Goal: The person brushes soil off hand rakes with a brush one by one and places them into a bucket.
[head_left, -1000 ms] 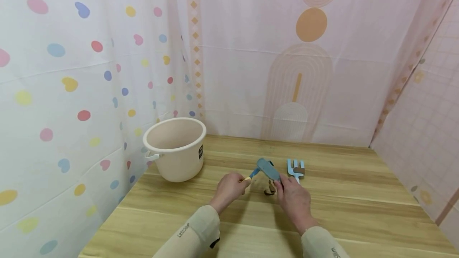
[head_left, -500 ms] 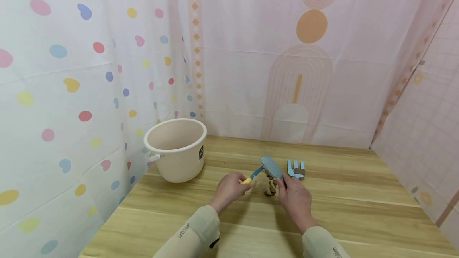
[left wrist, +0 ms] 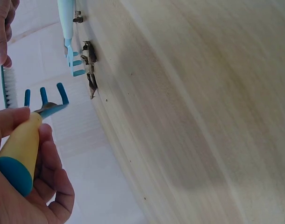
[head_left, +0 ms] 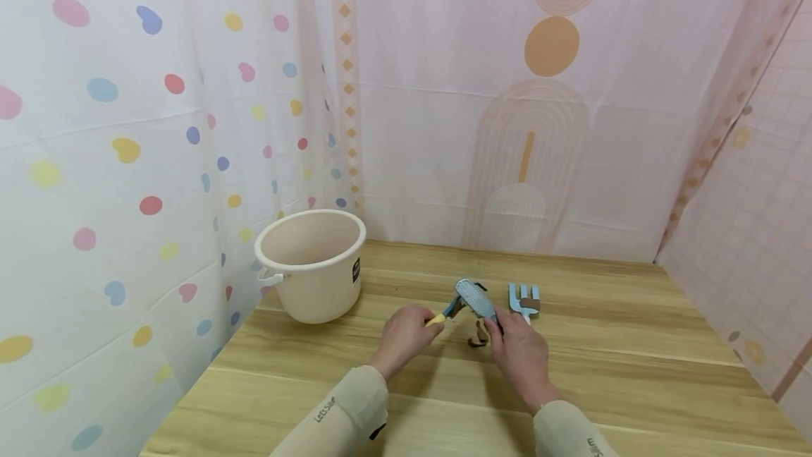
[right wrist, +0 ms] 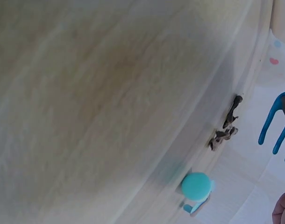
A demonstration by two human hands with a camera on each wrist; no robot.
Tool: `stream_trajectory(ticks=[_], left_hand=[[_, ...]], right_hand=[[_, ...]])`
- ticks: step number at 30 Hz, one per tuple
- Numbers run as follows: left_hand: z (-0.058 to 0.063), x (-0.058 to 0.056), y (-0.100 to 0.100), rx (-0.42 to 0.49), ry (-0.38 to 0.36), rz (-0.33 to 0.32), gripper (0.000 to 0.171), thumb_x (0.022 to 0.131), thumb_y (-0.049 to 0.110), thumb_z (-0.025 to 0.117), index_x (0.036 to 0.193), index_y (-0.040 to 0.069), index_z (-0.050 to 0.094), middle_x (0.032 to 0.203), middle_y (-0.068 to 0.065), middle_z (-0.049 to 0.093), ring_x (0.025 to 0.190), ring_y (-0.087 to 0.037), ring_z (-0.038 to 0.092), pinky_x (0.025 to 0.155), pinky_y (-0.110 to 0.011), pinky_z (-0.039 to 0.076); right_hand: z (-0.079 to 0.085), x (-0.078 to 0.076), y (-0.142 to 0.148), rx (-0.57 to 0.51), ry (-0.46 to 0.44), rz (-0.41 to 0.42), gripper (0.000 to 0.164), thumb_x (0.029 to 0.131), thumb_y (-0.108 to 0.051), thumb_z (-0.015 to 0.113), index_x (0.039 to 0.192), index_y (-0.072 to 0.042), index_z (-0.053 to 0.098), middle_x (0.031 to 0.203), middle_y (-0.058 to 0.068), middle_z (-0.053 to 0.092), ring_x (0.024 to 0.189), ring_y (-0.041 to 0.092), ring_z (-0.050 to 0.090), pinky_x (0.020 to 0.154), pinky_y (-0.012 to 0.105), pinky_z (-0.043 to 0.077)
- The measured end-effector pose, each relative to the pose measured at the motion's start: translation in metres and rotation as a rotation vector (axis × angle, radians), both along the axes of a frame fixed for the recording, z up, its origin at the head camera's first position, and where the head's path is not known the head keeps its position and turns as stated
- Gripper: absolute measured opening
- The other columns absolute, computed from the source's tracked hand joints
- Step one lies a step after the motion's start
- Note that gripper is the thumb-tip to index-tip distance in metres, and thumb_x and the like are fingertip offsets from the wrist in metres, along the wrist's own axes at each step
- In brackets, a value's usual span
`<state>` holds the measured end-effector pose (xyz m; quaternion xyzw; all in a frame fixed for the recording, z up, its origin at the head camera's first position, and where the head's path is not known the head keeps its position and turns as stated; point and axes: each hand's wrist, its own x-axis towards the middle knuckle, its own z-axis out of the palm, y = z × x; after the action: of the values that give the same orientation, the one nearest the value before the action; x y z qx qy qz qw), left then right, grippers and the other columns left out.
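Working above a wood-grain table [head_left: 634,351] bearing brown scraps [left wrist: 89,51], we curl our left hand [head_left: 408,337] round a yellow-handled hand rake [left wrist: 24,137] and pinch a scrubbing brush [head_left: 476,299] in our right hand [head_left: 523,357].

Head view: bright, even light; soft shadows on the near part of the yellow-brown wood-grain bench [head_left: 634,344]. Left wrist view: broad, diffuse shadow; yellow-handled, blue three-tined fork [left wrist: 22,140] sharp. Right wrist view: dimmer; near bench surface blurred.

garden forks [left wrist: 22,142] [left wrist: 66,19]: 2 | brush [head_left: 476,299]: 1 | bucket [head_left: 320,293]: 1 | hands [head_left: 407,337] [head_left: 521,355]: 2
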<state>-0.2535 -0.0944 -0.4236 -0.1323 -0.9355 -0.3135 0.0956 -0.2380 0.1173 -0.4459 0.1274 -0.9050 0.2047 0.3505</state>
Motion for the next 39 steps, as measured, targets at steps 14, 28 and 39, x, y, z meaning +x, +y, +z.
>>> stream_trajectory(ticks=[14,28,39], left_hand=[[-0.0030,-0.0040,0.0011,0.006,-0.006,-0.065,0.026,0.092,0.024,0.068,0.068,0.014,0.065,0.052,0.009,0.046,0.047,-0.007,0.039,0.046,-0.024,0.032],[-0.0052,-0.0040,-0.0011,0.012,-0.028,0.003,0.019,0.093,0.026,0.066,0.093,0.008,0.072,0.066,0.006,0.056,0.054,-0.009,0.046,0.050,-0.026,0.036],[-0.0032,-0.0040,0.0006,0.020,-0.035,0.005,0.020,0.085,0.024,0.076,0.096,0.008,0.073,0.077,0.005,0.064,0.061,-0.009,0.052,0.054,-0.027,0.043]], right_hand=[[0.0001,-0.0038,0.0038,0.013,-0.084,-0.053,0.030,0.094,-0.030,0.067,0.115,-0.007,0.070,0.076,0.008,0.060,0.053,0.017,0.049,0.042,0.036,0.040],[0.0010,-0.0027,0.0075,-0.048,-0.147,-0.060,0.037,0.097,-0.028,0.065,0.123,-0.003,0.068,0.087,0.010,0.065,0.060,0.019,0.054,0.048,0.037,0.044],[0.0007,-0.0019,0.0024,-0.015,-0.077,0.024,0.025,0.094,-0.025,0.069,0.110,-0.007,0.071,0.086,0.009,0.066,0.063,0.021,0.059,0.047,0.035,0.044]])
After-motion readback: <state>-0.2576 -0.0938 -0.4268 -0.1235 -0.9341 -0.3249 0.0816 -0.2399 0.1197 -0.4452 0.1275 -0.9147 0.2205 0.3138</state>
